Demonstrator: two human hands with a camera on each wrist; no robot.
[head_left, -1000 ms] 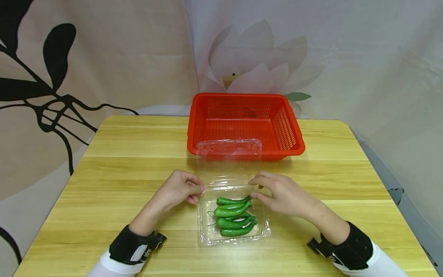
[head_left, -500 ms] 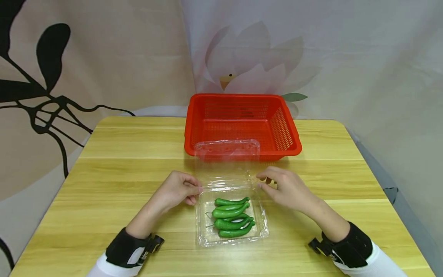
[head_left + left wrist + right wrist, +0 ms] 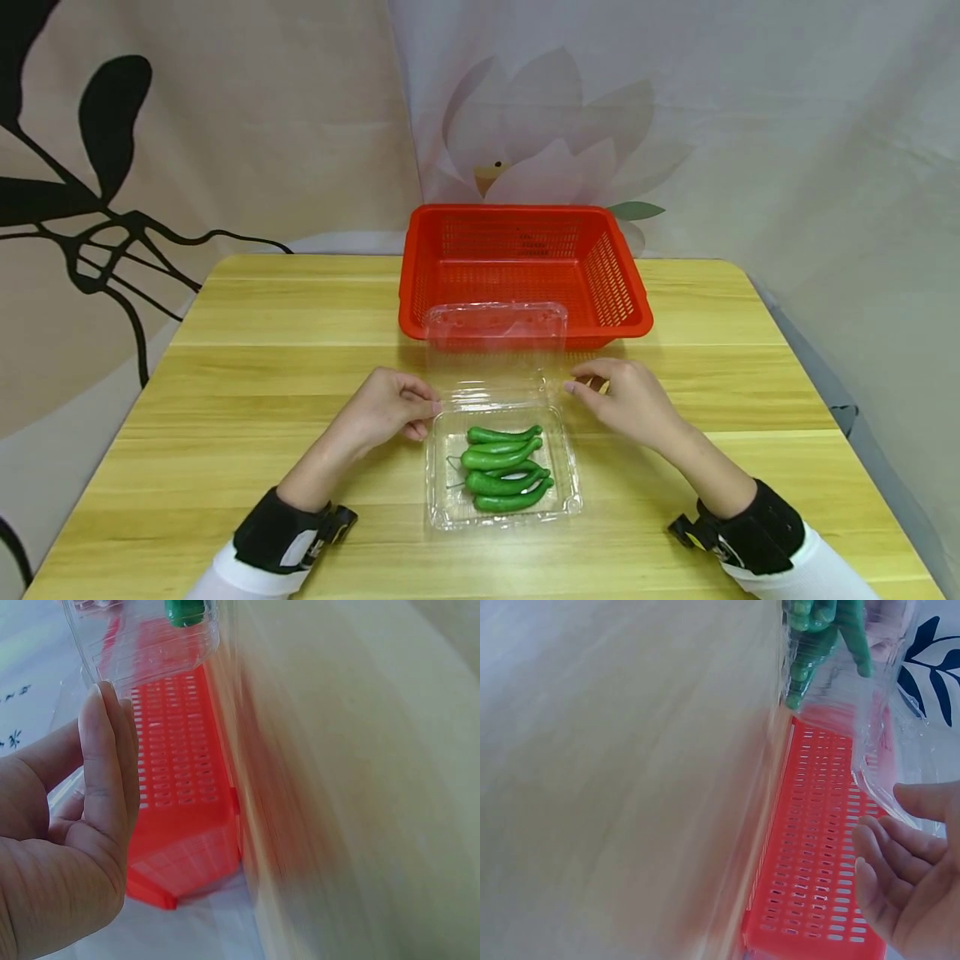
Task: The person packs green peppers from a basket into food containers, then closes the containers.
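Observation:
A clear plastic clamshell box (image 3: pixel 501 523) sits on the table with its lid (image 3: pixel 491 362) raised at the back. Inside its base lie several green chili peppers (image 3: pixel 504 482), side by side. My left hand (image 3: pixel 390 407) pinches the left edge of the box near the hinge, thumb against fingers; the left wrist view shows the fingertips (image 3: pixel 97 694) at the plastic. To the right of the hinge, my right hand (image 3: pixel 624 402) stays just off the box, its fingers loosely bent and holding nothing. The right wrist view has its thumb (image 3: pixel 922 801) beside the lid's edge.
Behind the box stands a red plastic basket (image 3: pixel 630 327) with slotted walls; the raised lid overlaps its front rim in the head view. The wooden table (image 3: pixel 270 317) ends at a cloth backdrop (image 3: pixel 300 125). Black straps (image 3: pixel 761 537) are on both wrists.
My right hand has let go of the box's right edge and moved a little to the right and back. The left hand keeps its pinch; the lid stays raised.

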